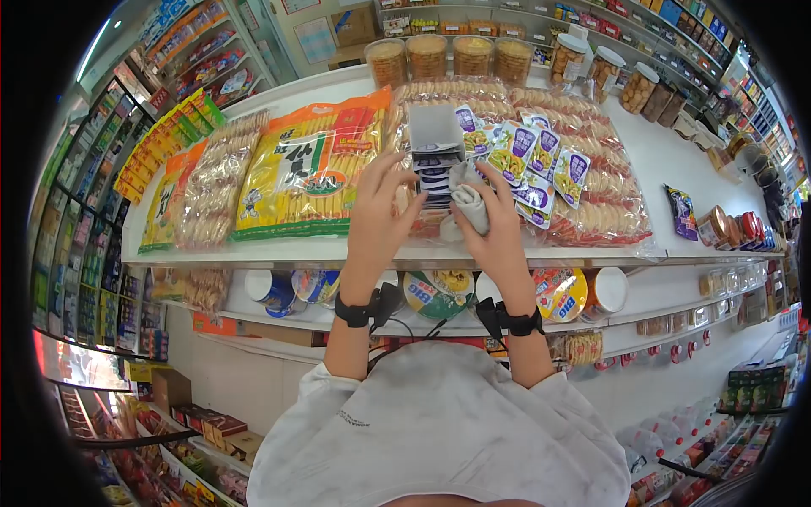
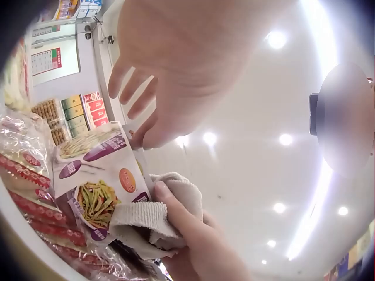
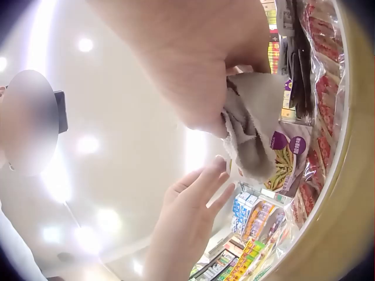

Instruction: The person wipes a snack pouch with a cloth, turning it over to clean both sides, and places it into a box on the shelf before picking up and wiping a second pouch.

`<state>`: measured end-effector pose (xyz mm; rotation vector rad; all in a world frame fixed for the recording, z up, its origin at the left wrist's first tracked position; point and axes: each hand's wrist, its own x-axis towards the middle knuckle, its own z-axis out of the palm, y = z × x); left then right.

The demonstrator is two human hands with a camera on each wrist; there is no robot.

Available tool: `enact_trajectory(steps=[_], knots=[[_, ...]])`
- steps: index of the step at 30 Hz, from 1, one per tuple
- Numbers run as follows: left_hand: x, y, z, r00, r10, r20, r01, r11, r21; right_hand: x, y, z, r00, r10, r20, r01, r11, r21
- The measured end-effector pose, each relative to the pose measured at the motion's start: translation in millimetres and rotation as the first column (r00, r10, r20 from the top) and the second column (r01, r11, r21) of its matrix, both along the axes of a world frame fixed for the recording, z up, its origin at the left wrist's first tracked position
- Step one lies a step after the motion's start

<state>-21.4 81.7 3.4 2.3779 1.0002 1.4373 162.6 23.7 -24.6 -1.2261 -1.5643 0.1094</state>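
Observation:
A small display box (image 1: pixel 433 128) of purple-and-white snack packets stands on the bagged biscuits, its grey flap raised at the back. Its printed side (image 2: pixel 105 170) shows a picture of green strips of food in the left wrist view. At the box's right side, my right hand (image 1: pixel 498 224) grips a bunched grey cloth (image 1: pixel 470 203), which lies against the box in the left wrist view. My left hand (image 1: pixel 378 207) is on the other side, fingers loosely extended with the tips close to the box edge, holding nothing. Several loose snack packets (image 1: pixel 514 152) lie to the right.
Large yellow snack bags (image 1: pixel 308 169) lie left of the box, clear bags of biscuits (image 1: pixel 591 186) to the right. Tall tubs (image 1: pixel 427 59) line the counter's back edge. Below the white counter (image 1: pixel 397 252) sit instant noodle tubs (image 1: pixel 435 291). A purple packet (image 1: pixel 680 211) lies far right.

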Motion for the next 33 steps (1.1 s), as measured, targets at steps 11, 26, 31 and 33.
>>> enact_trajectory(steps=[11,26,31,33], knots=[[-7.2,5.7,2.9,0.984,-0.079,-0.16,0.073,0.996,-0.047,-5.7,-6.6,2.4,0.993,0.066,-0.095,-0.068,0.998,-0.016],[-7.8,9.6,-7.9,0.988,-0.088,-0.128,0.071,0.989,-0.128,-2.4,-29.1,3.8,0.977,0.08,-0.195,-0.076,0.997,0.032],[-12.1,9.6,2.6,0.973,-0.046,-0.226,0.021,0.994,-0.112,-1.6,-35.4,9.3,0.971,0.083,-0.223,-0.078,0.996,0.031],[-12.2,9.8,10.0,0.97,-0.062,-0.234,0.031,0.99,-0.135,-1.9,-36.7,9.0,0.969,0.08,-0.235,-0.077,0.997,0.023]])
